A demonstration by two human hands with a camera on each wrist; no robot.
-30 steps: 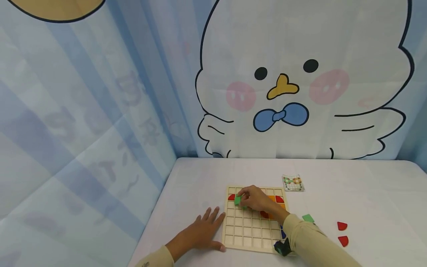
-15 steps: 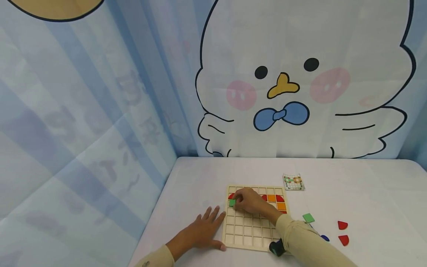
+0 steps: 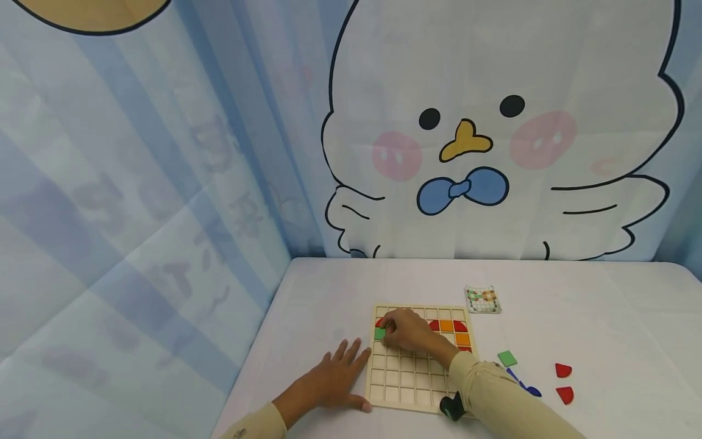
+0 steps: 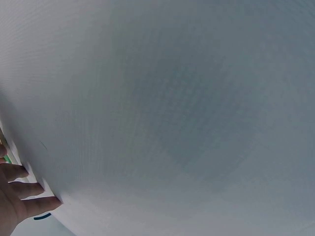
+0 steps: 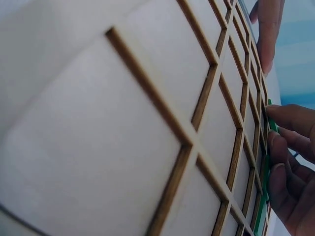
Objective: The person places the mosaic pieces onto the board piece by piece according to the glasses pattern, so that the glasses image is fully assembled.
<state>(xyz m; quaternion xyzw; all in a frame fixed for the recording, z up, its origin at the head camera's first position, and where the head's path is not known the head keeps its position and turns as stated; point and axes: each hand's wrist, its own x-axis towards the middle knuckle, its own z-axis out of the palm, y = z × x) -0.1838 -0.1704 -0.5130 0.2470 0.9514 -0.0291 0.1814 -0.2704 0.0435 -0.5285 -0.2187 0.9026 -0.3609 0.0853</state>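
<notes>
A wooden grid board [image 3: 407,381] with square cells lies on the white table. My right hand [image 3: 408,330] reaches over its upper left part, fingertips pinching a green square tile [image 3: 379,333] at the left column. In the right wrist view, a finger and thumb meet the green tile [image 5: 272,119] at the grid, with more green beneath the hand. My left hand [image 3: 337,377] lies flat with fingers spread, its fingertips and thumb at the board's left edge. Just above the green tile shows part of a red quarter-round piece [image 3: 379,322], partly behind the right hand.
Orange square tiles [image 3: 462,339] and red pieces [image 3: 460,326] sit in cells at the board's upper right. Right of the board lie a green tile [image 3: 507,358], blue pieces [image 3: 532,391] and two red pieces [image 3: 564,395]. A small pattern card [image 3: 482,300] lies behind it.
My right hand has moved left and slightly down, carrying the green tile from beside the red piece to the left-column cell below it. The left hand has stayed in place.
</notes>
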